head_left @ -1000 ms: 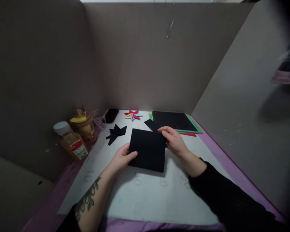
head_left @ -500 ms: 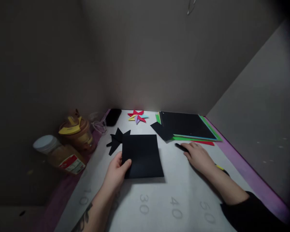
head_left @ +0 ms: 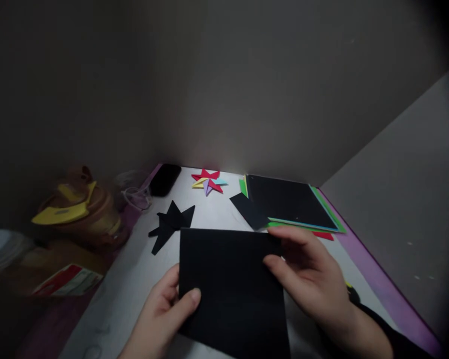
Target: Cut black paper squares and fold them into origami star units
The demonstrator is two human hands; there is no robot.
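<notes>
A square sheet of black paper (head_left: 232, 284) is held up close in front of me. My left hand (head_left: 168, 306) pinches its left edge, thumb on the front face and fingers behind. At the upper right corner my right hand (head_left: 310, 274) has its thumb and fingers closed on the sheet's edge. Just beyond the sheet lies a folded black paper star shape (head_left: 172, 223). Farther back is a multicoloured paper star (head_left: 208, 182) in red, yellow, purple and blue. A small black paper rectangle (head_left: 248, 209) rests against the paper stack.
The stack of coloured paper (head_left: 292, 199), black on top, lies at the back right with a red piece (head_left: 324, 236) beside it. A phone (head_left: 165, 180), a cable (head_left: 136, 197), a lidded brown cup (head_left: 86, 214) and a jar (head_left: 60, 269) line the left. Walls rise behind and right.
My right hand has left a small black strip on the table and come to the black sheet's right edge. The sheet and my left hand have come nearer. The view has shifted.
</notes>
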